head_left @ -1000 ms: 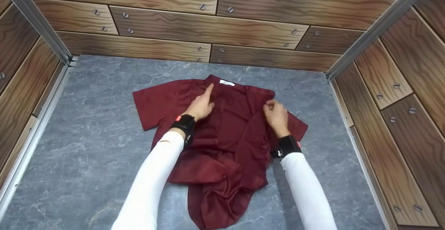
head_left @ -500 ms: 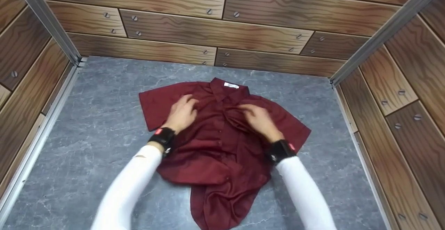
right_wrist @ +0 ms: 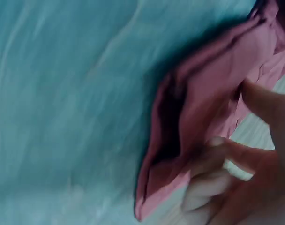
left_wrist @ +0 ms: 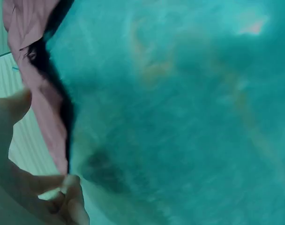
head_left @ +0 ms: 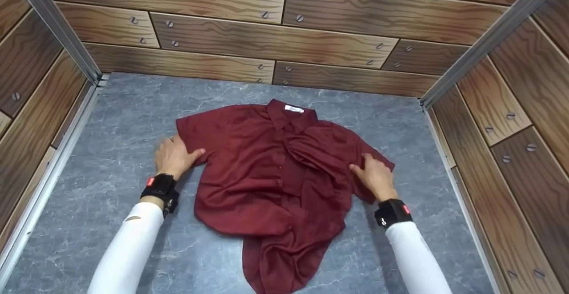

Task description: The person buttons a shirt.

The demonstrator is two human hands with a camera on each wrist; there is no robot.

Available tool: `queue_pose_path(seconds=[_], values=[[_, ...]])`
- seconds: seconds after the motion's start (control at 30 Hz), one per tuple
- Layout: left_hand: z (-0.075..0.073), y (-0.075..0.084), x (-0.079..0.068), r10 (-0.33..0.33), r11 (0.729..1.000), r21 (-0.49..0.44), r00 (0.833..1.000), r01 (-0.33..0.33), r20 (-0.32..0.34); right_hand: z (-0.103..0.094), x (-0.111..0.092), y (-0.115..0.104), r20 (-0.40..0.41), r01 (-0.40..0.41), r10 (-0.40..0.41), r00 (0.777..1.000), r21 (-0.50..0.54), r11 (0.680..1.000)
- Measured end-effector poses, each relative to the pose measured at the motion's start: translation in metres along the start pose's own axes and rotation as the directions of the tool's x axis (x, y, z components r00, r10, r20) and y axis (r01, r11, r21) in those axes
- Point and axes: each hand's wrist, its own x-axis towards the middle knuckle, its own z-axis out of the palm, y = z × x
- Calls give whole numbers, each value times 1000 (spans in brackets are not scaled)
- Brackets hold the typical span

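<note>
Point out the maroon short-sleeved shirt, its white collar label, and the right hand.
Maroon short-sleeved shirt (head_left: 249,169): head view, on the front, beside the buttons.
White collar label (head_left: 294,109): head view, middle of the label.
Right hand (head_left: 377,177): head view, back of the hand.

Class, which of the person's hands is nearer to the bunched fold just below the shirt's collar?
Right. The right hand is at the sleeve on the fold's side; the left hand is farther off, at the other sleeve, across the shirt's front.
</note>
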Motion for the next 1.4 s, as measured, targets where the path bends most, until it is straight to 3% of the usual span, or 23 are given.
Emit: queue_pose_path(seconds=[0.17,0.3,0.43,0.5,0.63,0.73,0.83,0.93,1.03,1.1,1.17,1.27,1.33,1.4], values=[[5,2,-2,41,995,-90,999,-42,-19,4,13,-6,-89,28,-21,996,72,997],[4,7,5,-2,988,-156,998,-8,-61,-4,34,-9,-124,-63,84,989,163,985],[2,16,18,-70,971,-235,989,37,-131,-15,58,-13,-171,-125,179,969,287,950],[4,21,26,-99,958,-283,983,53,-152,-19,67,-17,-174,-81,151,973,356,931],[7,28,35,-121,902,-428,986,61,-116,-18,70,-25,-106,42,7,994,456,889],[8,28,30,-97,878,-477,992,46,-83,-14,58,-27,-107,56,-16,994,382,922],[6,22,16,-63,925,-380,993,20,-100,-13,38,-24,-105,9,10,994,179,984],[0,13,-3,-15,979,-203,999,4,-49,-11,18,-21,24,-21,20,999,26,999],[-7,8,-23,38,994,-107,995,-27,96,-7,3,-20,154,-20,15,988,34,999],[-8,10,-35,68,991,-123,975,-43,210,-3,-4,-21,187,-3,-18,982,113,994],[-6,14,-44,117,981,-182,952,-67,282,1,-9,-23,172,39,-77,982,214,976],[2,20,-52,209,944,-312,930,-110,303,4,-14,-25,128,84,-141,982,371,925],[7,23,-53,241,897,-429,932,-107,270,4,-15,-27,75,88,-140,987,471,878],[9,26,-51,221,832,-551,950,-66,221,2,-12,-30,4,88,-109,994,562,822]])
